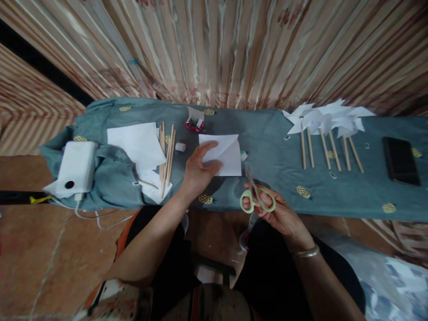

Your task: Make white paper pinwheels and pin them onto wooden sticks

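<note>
My left hand (199, 171) grips the left edge of a folded white paper sheet (224, 154) that lies on the grey-blue cloth (277, 151), thumb on top of the sheet. My right hand (273, 210) has its fingers through the handles of pale green scissors (256, 194). The scissor blades point up toward the lower right corner of the paper and look closed or nearly so.
Several wooden sticks (166, 154) lie on white sheets (137, 142) at left, beside a white device (75, 167) with a cable. A small box of pins (195, 122) and a small white roll (180, 146) sit behind the paper. Finished paper pinwheels (329, 120) and a black phone (400, 160) lie at right.
</note>
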Motion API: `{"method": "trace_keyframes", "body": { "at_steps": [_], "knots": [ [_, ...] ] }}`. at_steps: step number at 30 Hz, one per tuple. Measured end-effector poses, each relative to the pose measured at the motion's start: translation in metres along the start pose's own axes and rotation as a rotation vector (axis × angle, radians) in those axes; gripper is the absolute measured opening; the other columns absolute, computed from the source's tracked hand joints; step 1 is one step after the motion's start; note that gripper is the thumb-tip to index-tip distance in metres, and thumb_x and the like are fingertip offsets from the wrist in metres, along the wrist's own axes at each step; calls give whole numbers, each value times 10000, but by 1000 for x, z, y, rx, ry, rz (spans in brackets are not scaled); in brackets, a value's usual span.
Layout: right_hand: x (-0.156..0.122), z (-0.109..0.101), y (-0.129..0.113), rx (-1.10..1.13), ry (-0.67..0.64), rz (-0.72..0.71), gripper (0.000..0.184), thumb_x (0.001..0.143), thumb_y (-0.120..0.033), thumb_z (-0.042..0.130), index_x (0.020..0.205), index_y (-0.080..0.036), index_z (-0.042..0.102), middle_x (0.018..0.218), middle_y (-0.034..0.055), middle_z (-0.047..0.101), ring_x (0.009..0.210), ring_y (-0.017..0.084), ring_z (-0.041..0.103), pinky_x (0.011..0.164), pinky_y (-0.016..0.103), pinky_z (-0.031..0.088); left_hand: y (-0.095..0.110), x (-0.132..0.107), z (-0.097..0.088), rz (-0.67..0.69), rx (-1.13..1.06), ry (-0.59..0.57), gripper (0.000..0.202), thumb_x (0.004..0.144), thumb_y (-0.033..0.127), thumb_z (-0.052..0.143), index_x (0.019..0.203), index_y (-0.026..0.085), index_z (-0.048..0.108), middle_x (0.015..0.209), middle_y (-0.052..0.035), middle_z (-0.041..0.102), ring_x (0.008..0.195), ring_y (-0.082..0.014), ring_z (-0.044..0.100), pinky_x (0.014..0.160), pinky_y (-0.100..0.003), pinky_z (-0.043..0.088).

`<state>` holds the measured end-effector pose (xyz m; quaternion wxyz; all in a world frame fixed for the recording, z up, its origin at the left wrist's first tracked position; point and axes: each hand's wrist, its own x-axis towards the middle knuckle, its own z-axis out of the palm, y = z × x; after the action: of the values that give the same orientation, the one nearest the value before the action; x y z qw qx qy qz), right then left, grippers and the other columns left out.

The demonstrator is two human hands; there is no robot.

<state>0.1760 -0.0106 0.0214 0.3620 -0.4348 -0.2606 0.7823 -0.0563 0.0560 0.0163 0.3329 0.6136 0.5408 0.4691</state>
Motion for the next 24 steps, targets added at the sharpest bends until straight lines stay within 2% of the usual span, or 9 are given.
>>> {"method": "trace_keyframes", "body": {
  "at_steps": [3,7,9,12,14,18,24],
  "knots": [
    [0,-4,1,22,40,14,465,656,-436,860,1062,-242,744,819,38,738,669,121,661,456,151,435,-2,1,-2,-5,-3,8,485,727,186,695,1205,222,622,1294,-71,630,1229,-261,569,1091,-450,432],
    [-4,-6,2,-9,87,0,467,590,-463,891,972,-231,754,800,21,723,639,117,629,571,214,521,-2,3,-6,-13,-27,14,479,723,201,699,1197,221,629,1298,-61,640,1244,-261,563,1104,-455,418],
    [-7,-6,0,-63,94,-21,486,567,-494,893,949,-226,757,774,19,712,626,122,610,574,233,512,-2,3,-7,-22,-51,15,473,734,210,687,1204,220,629,1308,-63,635,1244,-264,565,1098,-458,424],
    [-12,-7,-4,-180,6,-34,537,642,-601,810,1006,-209,753,715,34,678,576,125,536,476,234,402,-3,2,-7,-32,-95,13,468,752,237,678,1217,219,625,1316,-69,628,1234,-268,573,1080,-462,442],
    [-14,-8,-6,-230,-34,-56,569,684,-650,751,1045,-210,746,707,36,660,570,128,500,464,249,357,-3,2,-7,-29,-93,12,466,752,243,682,1215,222,629,1312,-68,631,1229,-270,576,1081,-462,443],
    [-18,-10,-8,-325,-97,-68,633,696,-655,739,1134,-198,718,787,40,667,660,151,544,564,273,416,-1,3,-7,-24,-34,-15,464,758,231,669,1221,234,630,1309,-58,634,1231,-273,574,1089,-460,437],
    [-20,-10,-8,-453,-166,-67,538,783,-552,721,1175,-185,701,832,41,679,698,142,557,660,274,449,7,0,-5,-23,-4,-91,466,743,190,653,1208,213,637,1302,-54,651,1206,-254,593,1081,-437,445]
  ]
}}
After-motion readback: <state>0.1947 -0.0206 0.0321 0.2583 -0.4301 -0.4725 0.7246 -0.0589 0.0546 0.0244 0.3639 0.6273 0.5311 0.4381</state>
